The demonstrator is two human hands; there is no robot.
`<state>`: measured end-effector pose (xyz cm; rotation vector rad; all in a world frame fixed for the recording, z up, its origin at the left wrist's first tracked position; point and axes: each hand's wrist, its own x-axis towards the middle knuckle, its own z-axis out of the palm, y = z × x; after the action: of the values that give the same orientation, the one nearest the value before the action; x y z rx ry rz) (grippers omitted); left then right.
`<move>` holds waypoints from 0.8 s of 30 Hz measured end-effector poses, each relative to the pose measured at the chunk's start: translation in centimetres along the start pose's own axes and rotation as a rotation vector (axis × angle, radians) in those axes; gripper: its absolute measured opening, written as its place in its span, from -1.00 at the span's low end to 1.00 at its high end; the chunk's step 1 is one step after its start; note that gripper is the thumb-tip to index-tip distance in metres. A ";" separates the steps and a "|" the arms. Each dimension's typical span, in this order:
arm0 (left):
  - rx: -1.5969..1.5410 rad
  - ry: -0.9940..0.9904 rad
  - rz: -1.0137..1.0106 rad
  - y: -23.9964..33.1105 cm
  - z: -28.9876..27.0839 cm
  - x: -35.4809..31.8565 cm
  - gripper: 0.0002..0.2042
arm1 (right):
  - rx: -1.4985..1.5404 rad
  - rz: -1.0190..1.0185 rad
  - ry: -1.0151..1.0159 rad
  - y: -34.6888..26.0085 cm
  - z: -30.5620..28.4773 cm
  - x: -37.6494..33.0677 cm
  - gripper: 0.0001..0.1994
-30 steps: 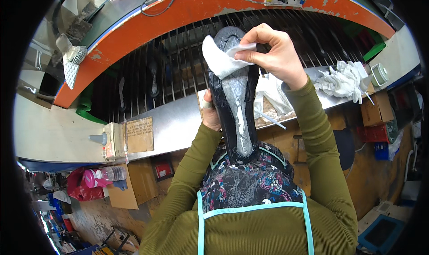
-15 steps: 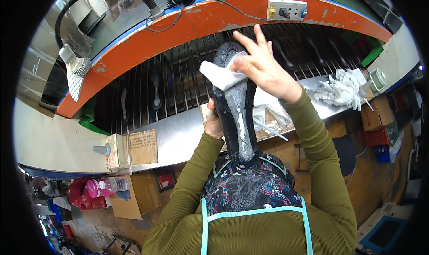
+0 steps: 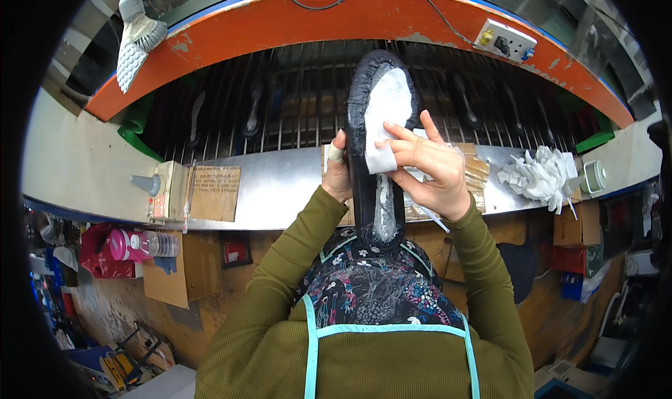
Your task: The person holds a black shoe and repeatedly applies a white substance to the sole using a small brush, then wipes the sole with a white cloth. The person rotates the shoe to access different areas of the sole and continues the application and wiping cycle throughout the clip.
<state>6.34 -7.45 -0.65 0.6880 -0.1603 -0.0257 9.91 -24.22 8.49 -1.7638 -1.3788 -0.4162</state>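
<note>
A black shoe upper [image 3: 357, 122], stretched over a form, stands sole side up with its toe away from me and its heel against my apron. My left hand [image 3: 337, 175] grips its left side, a pale wrap round the thumb. Over the forefoot of the underside lies a white soft sheet piece [image 3: 389, 101]. My right hand [image 3: 434, 169] has the near end of this piece at its fingertips, that end slightly raised. Below it a grey strip with whitish smears [image 3: 384, 210] shows along the heel half.
Behind the metal ledge [image 3: 280, 189] runs a dark rod rack [image 3: 301, 112] holding several shoe-shaped pieces. A crumpled white heap [image 3: 537, 177] sits at right, cardboard [image 3: 215, 192] at left. A brush [image 3: 136, 42] hangs by the orange beam [image 3: 280, 28], which carries a socket strip [image 3: 504, 42].
The white piece, held folded above the toe before, now lies spread over the forefoot. My right hand has come down and nearer to me. The view has shifted somewhat.
</note>
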 end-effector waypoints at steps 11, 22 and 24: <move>0.030 0.019 0.039 1.1 0.1 -0.9 -0.07 | 0.215 -0.053 -0.081 1.4 1.2 -0.2 -0.85; 0.090 0.185 0.085 1.5 -0.5 -1.2 -0.10 | 0.078 -0.076 -0.159 0.1 1.5 -2.3 -0.87; 0.084 0.207 0.100 1.7 -0.4 -1.0 -0.11 | 0.108 -0.051 -0.156 -0.4 1.6 -3.4 -0.87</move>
<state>5.40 -5.86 0.00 0.7606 0.0030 0.1487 7.96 -25.13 5.30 -1.7046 -1.5285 -0.2304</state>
